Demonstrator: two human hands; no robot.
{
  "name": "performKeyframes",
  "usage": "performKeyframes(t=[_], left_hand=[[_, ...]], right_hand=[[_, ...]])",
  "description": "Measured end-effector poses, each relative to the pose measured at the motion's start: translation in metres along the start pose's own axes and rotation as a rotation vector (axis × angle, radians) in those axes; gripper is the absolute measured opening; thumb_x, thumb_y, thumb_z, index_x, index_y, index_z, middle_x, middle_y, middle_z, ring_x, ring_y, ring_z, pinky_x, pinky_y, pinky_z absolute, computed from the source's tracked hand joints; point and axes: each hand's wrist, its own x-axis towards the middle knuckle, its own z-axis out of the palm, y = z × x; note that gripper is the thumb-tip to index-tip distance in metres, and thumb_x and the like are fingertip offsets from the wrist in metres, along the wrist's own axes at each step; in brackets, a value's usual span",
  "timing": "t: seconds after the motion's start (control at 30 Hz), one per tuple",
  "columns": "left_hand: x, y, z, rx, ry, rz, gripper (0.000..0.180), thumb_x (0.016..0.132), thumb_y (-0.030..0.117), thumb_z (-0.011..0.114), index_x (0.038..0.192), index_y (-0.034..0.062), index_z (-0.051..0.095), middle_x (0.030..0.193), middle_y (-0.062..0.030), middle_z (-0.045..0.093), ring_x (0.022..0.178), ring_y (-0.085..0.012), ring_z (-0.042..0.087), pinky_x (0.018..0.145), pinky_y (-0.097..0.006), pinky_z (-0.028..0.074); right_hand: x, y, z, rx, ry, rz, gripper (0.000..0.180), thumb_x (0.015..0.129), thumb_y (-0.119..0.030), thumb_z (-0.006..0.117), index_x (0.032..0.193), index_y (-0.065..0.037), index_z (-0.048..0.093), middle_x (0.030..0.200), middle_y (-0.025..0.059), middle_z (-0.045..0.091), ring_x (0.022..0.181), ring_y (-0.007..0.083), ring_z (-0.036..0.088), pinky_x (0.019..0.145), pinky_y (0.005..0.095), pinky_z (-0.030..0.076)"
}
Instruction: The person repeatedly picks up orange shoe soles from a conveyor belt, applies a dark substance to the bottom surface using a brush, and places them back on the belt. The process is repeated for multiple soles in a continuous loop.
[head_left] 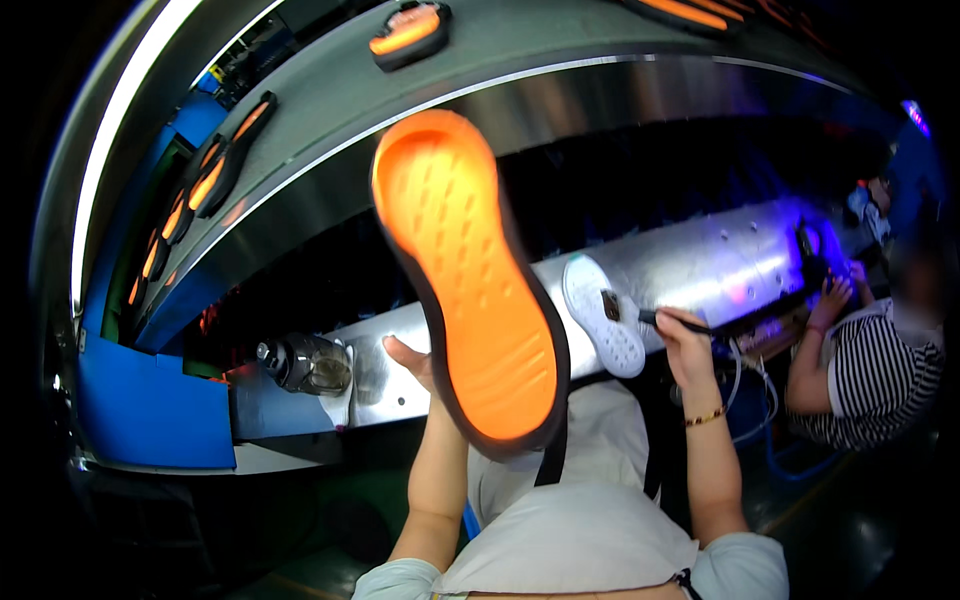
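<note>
My left hand (pixel 412 362) is closed on the edge of a large shoe sole (pixel 475 270), raised close in front of me. Its inner face is bright orange with small dents and grooves, and a black rim runs around it. Most of my left fingers are hidden behind the sole. In my right hand (pixel 685 345), a brush with a black handle (pixel 648 317) is gripped, pointing left. Its dark tip lies over a white sole-shaped piece (pixel 603 325) on the metal bench; whether they touch, I cannot tell.
Beyond the metal bench (pixel 745 245), a conveyor belt (pixel 310 110) carries several orange and black soles (pixel 410 35). A dark-capped bottle (pixel 310 363) lies on the bench at left, beside a blue panel (pixel 150 400). A co-worker in a striped shirt (pixel 880 375) sits at right, near a purple glow.
</note>
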Motion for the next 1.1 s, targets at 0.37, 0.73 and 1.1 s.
performKeyframes(t=[0.37,0.73,1.1], left_hand=[[-0.058,0.005,-0.04,0.186,0.783,0.038,0.045,0.07,0.01,0.054,0.113,-0.0031,0.048,0.11,-0.0172,0.056,0.099,-0.0281,0.056,0.088,-0.035,0.044],[-0.038,-0.046,-0.025,0.295,0.757,-0.012,0.087,0.075,0.074,0.011,0.128,0.0094,0.032,0.12,-0.0092,0.047,0.108,-0.0219,0.047,0.093,-0.035,0.038],[-0.04,0.002,-0.026,0.606,1.036,0.165,0.076,0.08,0.068,0.019,0.119,0.0082,0.043,0.109,-0.0067,0.054,0.099,-0.02,0.053,0.085,-0.032,0.044]], right_hand=[[0.011,-0.011,0.059,0.034,-0.35,0.047,0.018,0.073,0.001,0.06,0.091,0.005,0.059,0.085,0.0099,0.062,0.08,0.0136,0.058,0.076,0.0231,0.044],[0.027,-0.007,0.133,-0.429,-0.646,-0.178,0.015,0.073,-0.003,0.064,0.087,0.002,0.063,0.081,0.0098,0.064,0.072,0.0117,0.06,0.067,0.0209,0.049],[-0.04,0.005,0.088,-0.968,-1.124,-0.458,0.01,0.062,-0.007,0.065,0.072,-0.006,0.064,0.074,0.0074,0.064,0.07,0.0193,0.06,0.067,0.0296,0.044]])
